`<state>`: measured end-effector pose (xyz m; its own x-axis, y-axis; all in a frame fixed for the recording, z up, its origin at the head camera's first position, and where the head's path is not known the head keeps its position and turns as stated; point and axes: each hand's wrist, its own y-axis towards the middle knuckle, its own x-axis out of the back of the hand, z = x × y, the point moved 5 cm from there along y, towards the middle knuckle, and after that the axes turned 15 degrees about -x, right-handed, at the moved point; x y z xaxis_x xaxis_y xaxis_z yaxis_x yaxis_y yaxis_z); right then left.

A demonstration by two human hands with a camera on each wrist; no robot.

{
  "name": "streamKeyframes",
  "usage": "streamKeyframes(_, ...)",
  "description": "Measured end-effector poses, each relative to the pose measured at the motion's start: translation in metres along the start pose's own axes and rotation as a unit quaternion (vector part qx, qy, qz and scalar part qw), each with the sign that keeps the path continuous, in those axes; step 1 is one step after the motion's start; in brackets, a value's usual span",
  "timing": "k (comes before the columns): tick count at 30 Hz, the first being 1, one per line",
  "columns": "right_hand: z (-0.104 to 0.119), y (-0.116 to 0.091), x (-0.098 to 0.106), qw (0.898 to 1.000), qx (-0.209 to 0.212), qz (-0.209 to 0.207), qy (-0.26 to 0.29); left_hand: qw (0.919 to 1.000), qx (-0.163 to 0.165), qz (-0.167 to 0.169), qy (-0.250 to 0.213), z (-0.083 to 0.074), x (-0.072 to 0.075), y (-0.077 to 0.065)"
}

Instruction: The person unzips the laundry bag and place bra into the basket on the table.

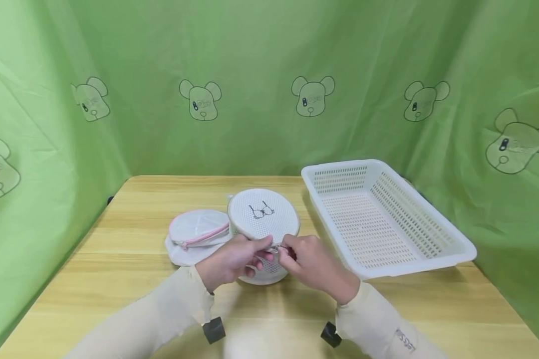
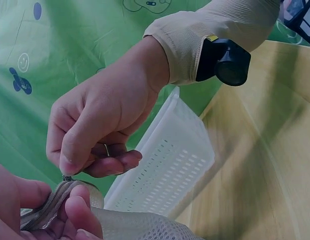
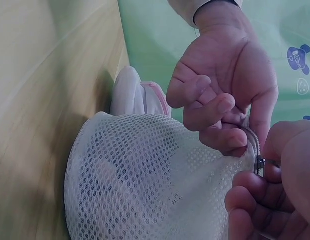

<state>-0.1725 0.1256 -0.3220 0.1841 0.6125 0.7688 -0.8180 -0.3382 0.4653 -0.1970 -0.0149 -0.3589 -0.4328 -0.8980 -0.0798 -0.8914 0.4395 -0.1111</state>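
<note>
A round white mesh laundry bag [image 1: 264,212] stands upright on the table, a small bra drawing on its flat lid. My left hand [image 1: 238,257] grips the bag's front rim beside the zipper, thumb on top and fingers beneath. At that same edge, my right hand [image 1: 312,259] pinches the dark zipper pull [image 3: 261,163] between thumb and forefinger. The zipper teeth [image 3: 254,138] run between the two hands in the right wrist view. Through the mesh side a pale shape shows faintly; what it is, I cannot tell.
Left of the round bag lies a flatter white bag [image 1: 197,227] with a pink zipper. A white perforated plastic basket [image 1: 364,224] stands on the right of the wooden table [image 1: 117,269]. Green curtains [image 1: 260,45] with bear drawings surround the table's back and sides.
</note>
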Motion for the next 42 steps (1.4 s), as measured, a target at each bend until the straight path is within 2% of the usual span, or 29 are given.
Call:
streamKeyframes(13, -0.007, -0.002, -0.002, 1.000, 0.011, -0.007, -0.002, 1.0000, -0.004, 0.007, -0.005, -0.002, 0.003, -0.001)
streamKeyframes(26, -0.015, -0.002, -0.001, 1.000, -0.007, 0.005, -0.003, 0.9999, -0.005, 0.012, -0.006, -0.004, 0.007, 0.000)
streamKeyframes(42, -0.027, -0.003, 0.002, 0.998, -0.022, -0.028, -0.058, 1.0000, -0.003, -0.008, 0.000, -0.001, 0.015, -0.001)
